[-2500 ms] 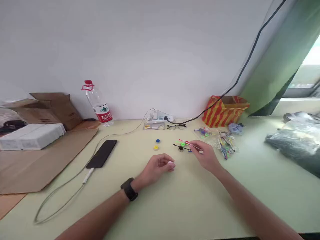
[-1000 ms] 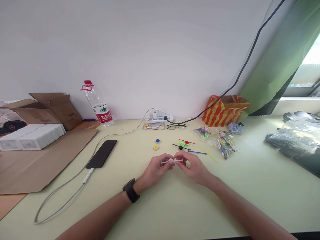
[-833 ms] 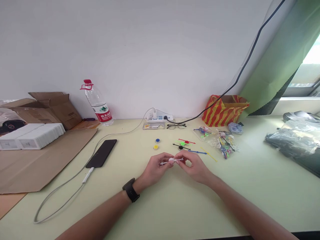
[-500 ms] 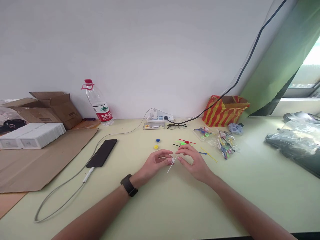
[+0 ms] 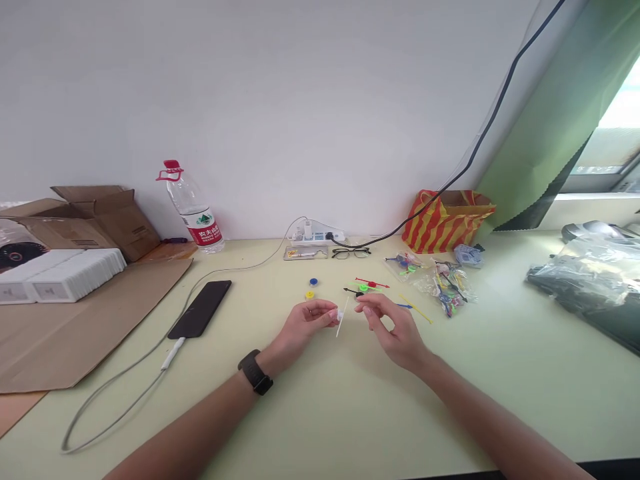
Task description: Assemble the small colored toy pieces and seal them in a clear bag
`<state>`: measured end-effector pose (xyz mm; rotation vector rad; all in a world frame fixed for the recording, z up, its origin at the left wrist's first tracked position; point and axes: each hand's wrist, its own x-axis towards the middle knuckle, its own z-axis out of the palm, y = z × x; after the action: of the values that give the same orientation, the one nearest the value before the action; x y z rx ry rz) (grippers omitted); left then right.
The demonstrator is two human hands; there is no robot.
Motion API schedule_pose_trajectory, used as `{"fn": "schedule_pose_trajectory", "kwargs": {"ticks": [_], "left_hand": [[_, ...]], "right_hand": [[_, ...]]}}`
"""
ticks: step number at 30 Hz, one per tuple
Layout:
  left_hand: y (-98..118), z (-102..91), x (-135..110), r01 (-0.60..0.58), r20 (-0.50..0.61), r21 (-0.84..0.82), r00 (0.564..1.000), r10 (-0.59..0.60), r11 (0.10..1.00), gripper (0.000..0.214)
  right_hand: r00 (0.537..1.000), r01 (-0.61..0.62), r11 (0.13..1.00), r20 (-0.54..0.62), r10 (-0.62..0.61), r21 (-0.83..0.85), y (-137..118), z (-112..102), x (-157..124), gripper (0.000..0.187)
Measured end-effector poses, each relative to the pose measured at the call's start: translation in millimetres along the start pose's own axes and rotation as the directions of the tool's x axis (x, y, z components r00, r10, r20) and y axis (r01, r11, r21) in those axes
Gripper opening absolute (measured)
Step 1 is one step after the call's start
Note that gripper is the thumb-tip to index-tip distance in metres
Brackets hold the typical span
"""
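My left hand (image 5: 310,325) pinches the small white hub of a white plastic spinner arrow (image 5: 341,325) between thumb and fingers. Its thin arrow slants upward, clear of my fingertips. Just to the right, my right hand (image 5: 397,327) hovers half curled with its fingers apart and nothing visible in them. Beyond my hands on the table lie a red spinner (image 5: 371,284), a green spinner (image 5: 363,288) and a black spinner (image 5: 353,292). A blue arrow (image 5: 404,306) is partly hidden by my right hand, beside a yellow arrow (image 5: 417,311). A blue disc (image 5: 313,282) and a yellow disc (image 5: 310,295) sit further left.
Bagged spinners (image 5: 447,287) lie right of centre, before a striped bag (image 5: 445,223). Glasses (image 5: 351,253) and a power strip (image 5: 317,237) are near the wall. A cabled phone (image 5: 200,310), a bottle (image 5: 197,213) and cardboard (image 5: 90,320) occupy the left.
My right hand has come off the white spinner arrow and moved slightly right. The arrow stands steeper now, still in my left hand. The camera view has shifted slightly.
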<state>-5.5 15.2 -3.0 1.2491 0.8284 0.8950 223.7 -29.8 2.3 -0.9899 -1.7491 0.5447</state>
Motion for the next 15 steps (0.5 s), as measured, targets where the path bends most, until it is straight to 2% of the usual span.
{"fn": "schedule_pose_trajectory", "kwargs": {"ticks": [2, 5, 7, 10, 12, 15], "left_hand": [[0, 0.9, 0, 0.000, 0.005, -0.001, 1.000, 0.000, 1.000, 0.033], [1, 2.9, -1, -0.016, 0.008, 0.002, 1.000, 0.016, 1.000, 0.034], [3, 3.8, -1, -0.021, 0.008, 0.008, 1.000, 0.020, 1.000, 0.033], [3, 3.7, -1, -0.021, 0.012, 0.013, 1.000, 0.021, 1.000, 0.032], [3, 2.8, -1, -0.027, 0.011, 0.014, 1.000, 0.027, 1.000, 0.032], [2, 1.8, -1, -0.034, -0.002, 0.025, 0.999, 0.034, 0.999, 0.032]], "right_hand": [[1.000, -0.004, 1.000, 0.018, 0.004, -0.010, 0, 1, -1, 0.029], [0.999, -0.012, 1.000, 0.038, 0.012, -0.008, -2, 6, -4, 0.050], [0.999, -0.029, 1.000, -0.019, 0.029, 0.009, -3, 10, -6, 0.058], [0.993, -0.076, 0.995, -0.089, 0.082, 0.062, -3, 12, -7, 0.056], [0.982, -0.189, 0.969, 0.010, 0.190, 0.159, -3, 9, -6, 0.050], [0.898, -0.431, 0.833, 0.257, 0.358, 0.348, -3, 1, 0, 0.048]]}}
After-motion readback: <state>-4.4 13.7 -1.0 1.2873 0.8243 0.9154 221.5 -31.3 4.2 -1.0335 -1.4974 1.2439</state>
